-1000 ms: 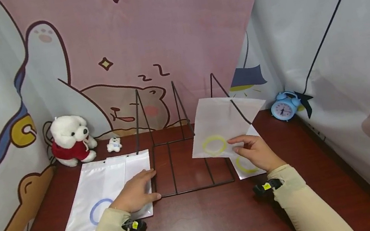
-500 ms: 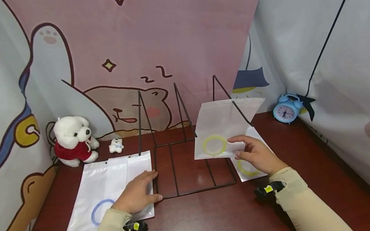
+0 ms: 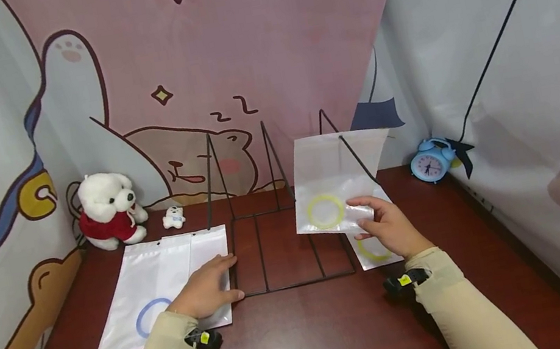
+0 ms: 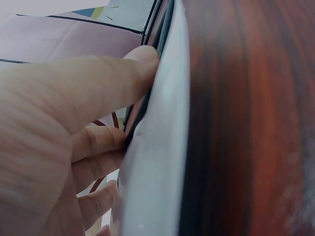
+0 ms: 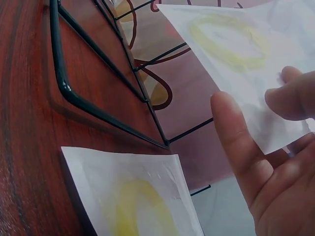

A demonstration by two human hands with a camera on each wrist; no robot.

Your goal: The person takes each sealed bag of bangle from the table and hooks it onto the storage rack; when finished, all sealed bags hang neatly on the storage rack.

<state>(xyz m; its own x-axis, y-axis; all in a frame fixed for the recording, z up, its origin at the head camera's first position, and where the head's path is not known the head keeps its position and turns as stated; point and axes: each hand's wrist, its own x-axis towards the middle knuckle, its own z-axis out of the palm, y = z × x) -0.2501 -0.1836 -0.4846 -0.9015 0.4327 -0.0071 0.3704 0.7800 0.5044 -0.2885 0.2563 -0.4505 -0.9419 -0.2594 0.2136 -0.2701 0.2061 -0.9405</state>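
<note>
My right hand [image 3: 391, 227] pinches the lower right corner of a thin white plastic bag [image 3: 332, 175] printed with a yellow ring. The bag stands nearly upright at the right part of a black wire rack [image 3: 298, 285], and a slanted divider wire crosses in front of it. Beneath, a second white bag [image 5: 113, 164] with a yellow ring lies on the table beside the rack. My left hand [image 3: 205, 292] reaches across white bags [image 3: 158, 275], the top one with a blue ring. Its fingertips touch the rack's left wire, as the left wrist view [image 4: 74, 108] shows.
A white plush dog [image 3: 108, 209] in red and a tiny white bear figure [image 3: 173, 217] stand at the back left. A blue alarm clock [image 3: 430, 161] is at the back right. Printed cloth [image 3: 289, 31] surrounds the brown table [image 3: 308, 342].
The bag in my right hand has risen slightly and straightened upright, its corner now bent between my fingers. My left hand and the rack stay in place.
</note>
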